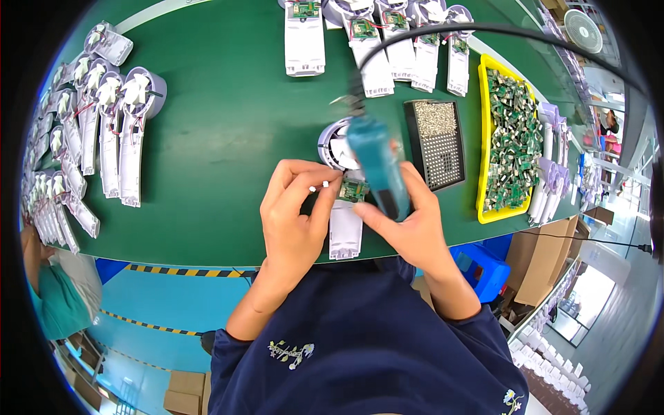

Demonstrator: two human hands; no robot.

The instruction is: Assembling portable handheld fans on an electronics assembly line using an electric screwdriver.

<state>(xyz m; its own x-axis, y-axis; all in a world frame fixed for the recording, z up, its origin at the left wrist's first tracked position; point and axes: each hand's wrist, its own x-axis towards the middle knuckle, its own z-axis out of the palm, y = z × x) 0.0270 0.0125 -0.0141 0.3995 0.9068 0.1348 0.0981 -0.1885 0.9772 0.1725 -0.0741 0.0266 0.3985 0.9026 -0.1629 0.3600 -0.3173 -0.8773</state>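
Low in the middle of the bench lies a white plastic housing (345, 235) with a round fan head. A green circuit board (353, 190) sits in its handle part. My left hand (294, 214) pinches beside the board's left edge, and small white plugs (325, 185) show at its fingers. On the other side, the thumb of my right hand (422, 225) reaches to the board's right edge. A teal electric screwdriver (377, 166), smeared by motion, hangs on a black cable above the housing. It hides most of my right fingers, so I cannot tell what they grip.
A black tray (462, 149) of small metal screws lies right of the work. Beyond it stands a yellow bin (484, 138) full of circuit boards. Similar housings (304, 52) line the far edge and more (131, 152) crowd the left. Another person's arm (31, 256) is at far left.
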